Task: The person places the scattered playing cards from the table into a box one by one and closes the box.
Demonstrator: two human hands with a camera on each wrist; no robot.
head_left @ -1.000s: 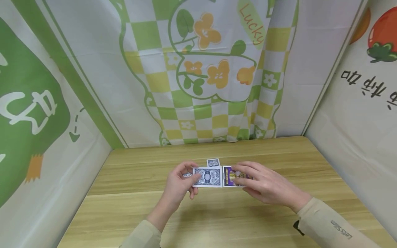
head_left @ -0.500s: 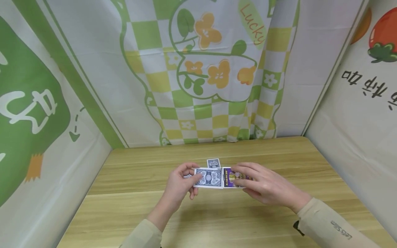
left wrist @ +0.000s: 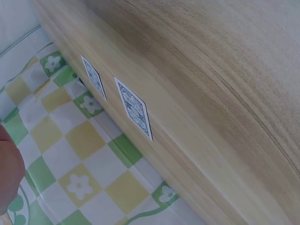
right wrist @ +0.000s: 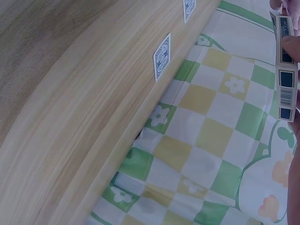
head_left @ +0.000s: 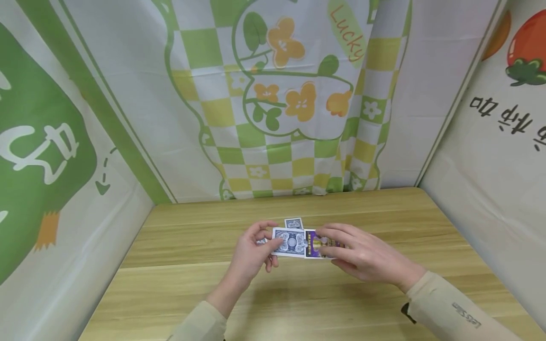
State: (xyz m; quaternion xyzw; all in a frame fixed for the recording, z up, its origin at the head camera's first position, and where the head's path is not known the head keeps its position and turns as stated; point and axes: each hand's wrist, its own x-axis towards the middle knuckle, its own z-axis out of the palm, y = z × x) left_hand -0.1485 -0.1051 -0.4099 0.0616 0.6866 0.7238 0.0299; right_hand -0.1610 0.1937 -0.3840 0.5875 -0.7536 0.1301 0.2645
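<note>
In the head view my left hand [head_left: 253, 248] pinches blue-and-white-backed playing cards [head_left: 292, 242], thumb on top and fingers curled beneath. The right end of the cards meets the end of a purple card box [head_left: 313, 244], with less of their length showing. My right hand [head_left: 360, 251] grips this box from above, covering most of it; the right wrist view shows the barcode side of the box [right wrist: 286, 89] between fingers. One card [head_left: 293, 222] lies face down on the table behind, and another [head_left: 261, 241] shows partly behind my left fingers. Both loose cards appear in the left wrist view.
The wooden table [head_left: 179, 284] ends at a back edge against a green-and-yellow checkered cloth [head_left: 294, 161]. Printed fabric walls stand at the left [head_left: 38, 142] and right [head_left: 490, 156].
My left hand has moved slightly right with the cards, and a shorter length of them shows outside the box. My right hand and the box have barely moved.
</note>
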